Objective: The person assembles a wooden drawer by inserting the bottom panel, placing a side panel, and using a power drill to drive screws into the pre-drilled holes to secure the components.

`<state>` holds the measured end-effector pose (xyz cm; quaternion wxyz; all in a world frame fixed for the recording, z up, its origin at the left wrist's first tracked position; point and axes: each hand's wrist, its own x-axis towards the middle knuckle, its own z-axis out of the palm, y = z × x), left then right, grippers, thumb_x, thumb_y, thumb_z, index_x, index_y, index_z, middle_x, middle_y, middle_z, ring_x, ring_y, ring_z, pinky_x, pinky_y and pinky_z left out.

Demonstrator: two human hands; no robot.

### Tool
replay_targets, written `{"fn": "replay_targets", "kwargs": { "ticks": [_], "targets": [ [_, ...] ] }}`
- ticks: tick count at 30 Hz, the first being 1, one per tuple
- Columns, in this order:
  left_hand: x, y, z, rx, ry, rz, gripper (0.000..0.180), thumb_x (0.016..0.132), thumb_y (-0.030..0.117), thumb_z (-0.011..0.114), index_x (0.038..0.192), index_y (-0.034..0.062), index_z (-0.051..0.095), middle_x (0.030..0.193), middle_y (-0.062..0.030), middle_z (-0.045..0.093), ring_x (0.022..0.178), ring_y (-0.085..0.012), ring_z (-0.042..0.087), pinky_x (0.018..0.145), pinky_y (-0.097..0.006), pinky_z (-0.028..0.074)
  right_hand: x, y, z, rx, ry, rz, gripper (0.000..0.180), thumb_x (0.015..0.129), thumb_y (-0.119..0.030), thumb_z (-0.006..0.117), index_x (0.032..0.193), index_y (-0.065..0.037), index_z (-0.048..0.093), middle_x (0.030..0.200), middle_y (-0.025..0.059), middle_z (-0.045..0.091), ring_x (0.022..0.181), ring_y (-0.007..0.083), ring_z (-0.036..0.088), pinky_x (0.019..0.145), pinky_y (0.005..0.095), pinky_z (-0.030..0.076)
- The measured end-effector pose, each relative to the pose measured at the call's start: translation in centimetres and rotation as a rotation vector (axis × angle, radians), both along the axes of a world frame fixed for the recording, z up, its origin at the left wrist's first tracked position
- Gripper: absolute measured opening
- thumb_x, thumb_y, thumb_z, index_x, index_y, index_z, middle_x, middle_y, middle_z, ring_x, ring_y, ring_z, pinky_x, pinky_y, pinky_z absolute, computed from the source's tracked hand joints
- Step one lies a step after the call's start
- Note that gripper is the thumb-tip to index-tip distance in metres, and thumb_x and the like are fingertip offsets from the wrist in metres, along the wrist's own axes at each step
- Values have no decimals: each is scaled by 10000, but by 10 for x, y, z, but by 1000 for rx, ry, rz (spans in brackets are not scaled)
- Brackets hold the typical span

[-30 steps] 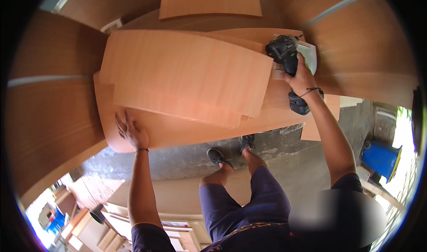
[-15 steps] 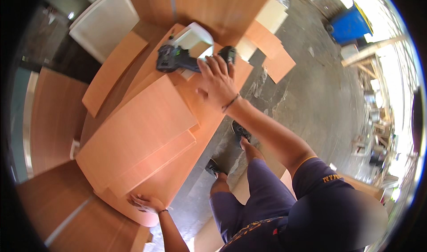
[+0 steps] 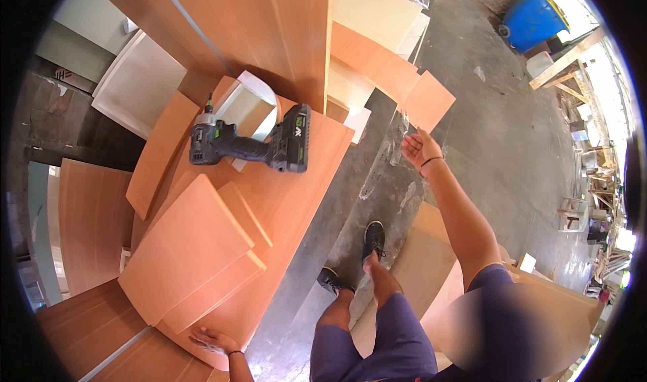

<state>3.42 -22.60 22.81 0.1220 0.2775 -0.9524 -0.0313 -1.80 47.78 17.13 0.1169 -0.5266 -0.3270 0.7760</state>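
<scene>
A black cordless drill (image 3: 249,146) lies on its side on the stack of orange-brown wood panels (image 3: 202,247). My right hand (image 3: 419,148) is off the drill, open in the air over the concrete floor, to the right of the stack. My left hand (image 3: 214,341) rests flat on the near lower edge of the bottom panel. Several smaller panels lie loose on top of the stack.
Tall panels (image 3: 269,32) lean behind the stack, with white boards (image 3: 138,85) beside them. More cut boards (image 3: 424,102) lie on the concrete floor. A blue bin (image 3: 532,18) stands at the far right. My feet (image 3: 374,237) stand next to the stack.
My right hand has let go of the drill and pulled away to the right. The view has swung round. My left hand stays on the panel edge.
</scene>
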Motion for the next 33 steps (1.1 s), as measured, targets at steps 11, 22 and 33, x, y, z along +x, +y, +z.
{"fn": "replay_targets", "kwargs": {
  "ticks": [11,22,33],
  "targets": [
    [4,-11,-6,27,65,76,687,903,545,320,1356,28,303,1418,-250,189,1327,-378,137,1073,-485,167,-109,82,-77,40,136,15,351,869,-251,576,1087,-3,456,1048,129,541,912,240,577,805,363,513],
    [6,-40,-15,186,42,-176,638,922,500,318,1350,27,310,1435,-240,140,1321,-390,149,1070,-489,171,29,86,-27,267,759,-335,308,861,-217,556,1112,-54,487,1088,124,555,986,272,541,873,452,459],
    [10,-14,-3,216,114,-224,604,944,437,325,1349,-8,269,1425,-233,156,1326,-355,160,1054,-473,204,300,-42,7,540,812,-750,622,752,-296,676,1265,-50,424,1315,159,424,1224,325,378,1024,570,275]
  ]
}}
